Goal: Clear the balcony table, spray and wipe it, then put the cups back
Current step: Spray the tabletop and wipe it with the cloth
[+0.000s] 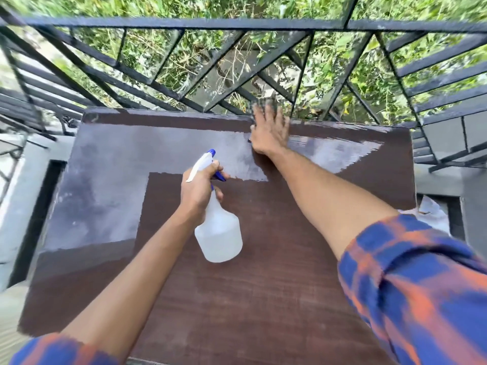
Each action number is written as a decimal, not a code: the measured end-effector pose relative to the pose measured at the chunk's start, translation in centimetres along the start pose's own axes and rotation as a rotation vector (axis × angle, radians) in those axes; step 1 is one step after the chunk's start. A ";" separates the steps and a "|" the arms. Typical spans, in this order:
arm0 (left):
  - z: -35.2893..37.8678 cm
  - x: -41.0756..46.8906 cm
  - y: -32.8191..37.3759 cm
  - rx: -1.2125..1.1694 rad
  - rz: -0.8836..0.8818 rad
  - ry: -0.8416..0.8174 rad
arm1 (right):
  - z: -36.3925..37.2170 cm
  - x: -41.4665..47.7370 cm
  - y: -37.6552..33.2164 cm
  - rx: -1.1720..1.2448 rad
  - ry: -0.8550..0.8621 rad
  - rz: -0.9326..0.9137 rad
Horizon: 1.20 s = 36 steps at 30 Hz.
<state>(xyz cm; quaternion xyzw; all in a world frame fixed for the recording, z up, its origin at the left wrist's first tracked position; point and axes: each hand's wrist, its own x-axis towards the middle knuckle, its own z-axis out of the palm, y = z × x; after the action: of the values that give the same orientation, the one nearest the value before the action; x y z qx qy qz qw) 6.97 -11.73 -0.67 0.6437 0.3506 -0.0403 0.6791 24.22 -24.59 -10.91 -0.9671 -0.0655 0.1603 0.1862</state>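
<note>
Mid-wipe by the look of it, not done yet.

Gripping the spray bottle [220,235] with the left hand [201,191], fingers curled tight round the neck just under the white-and-blue trigger head. Holding it over the middle of the brown surface [237,299], nozzle aimed roughly at 11 o'clock. Probably parked there to have another squirt ready without getting in the wiping arm's way. Can't say whether the base touches the top or hangs just above it.

Reaching the right hand [270,133] way out to 12 o'clock, right at the far edge by the black railing [184,25]. Flat, fingers straight and spread, pressing down, nothing curled. Can't confirm a cloth under there: just a dark, blurry smudge past the fingertips, so maybe a rag, maybe motion blur. Makes sense to go flat-palmed for even pressure on that far strip.

Noticing a grey sheen running from 9 o'clock round through 12 to about 2. Reads as wet film, though could be glare. Duller and browner from the centre down to 6.

No cups anywhere in view, so guessing cleared off already and waiting somewhere out of shot. Also spotting something white and crumpled [431,209] off the edge at 3 o'clock, no idea what.

Worth minding the reach near that edge.
</note>
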 end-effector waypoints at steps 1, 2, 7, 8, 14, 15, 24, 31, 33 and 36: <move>-0.5 0.2 0.1 0.016 0.003 0.010 | 0.5 0.4 -2.0 -0.016 -0.044 -0.049; -1.0 0.4 0.2 0.031 0.005 0.021 | 1.0 0.7 -3.9 -0.034 -0.082 -0.094; -2.6 0.8 0.1 0.033 -0.010 0.063 | 1.9 0.2 -7.4 -0.103 -0.166 -0.261; -2.7 0.8 0.0 0.035 -0.012 0.067 | 1.8 -0.2 -6.9 -0.110 -0.173 -0.299; -1.6 0.8 -0.4 0.036 -0.020 0.043 | 1.1 -4.6 0.1 -0.122 -0.139 -0.411; -1.1 0.8 -0.5 0.040 -0.022 0.028 | 0.6 -5.0 1.9 -0.107 -0.114 -0.369; 1.6 -0.6 -0.7 0.080 -0.002 -0.101 | -6.7 -9.0 25.1 0.036 0.190 0.353; 1.5 -2.3 -1.4 0.098 0.009 -0.138 | -2.7 -17.1 23.6 0.095 0.366 0.594; 1.2 -2.7 -1.7 0.103 0.014 -0.128 | -0.8 -17.8 19.9 0.127 0.401 0.665; 0.6 -3.5 -1.9 0.113 0.013 -0.125 | 1.4 -17.3 13.4 0.098 0.338 0.542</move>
<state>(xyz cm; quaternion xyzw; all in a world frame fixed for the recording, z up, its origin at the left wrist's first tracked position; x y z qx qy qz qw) 3.63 -14.03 -0.50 0.6794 0.3007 -0.0957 0.6624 8.40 -39.67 -12.29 -0.9522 0.2340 0.0440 0.1915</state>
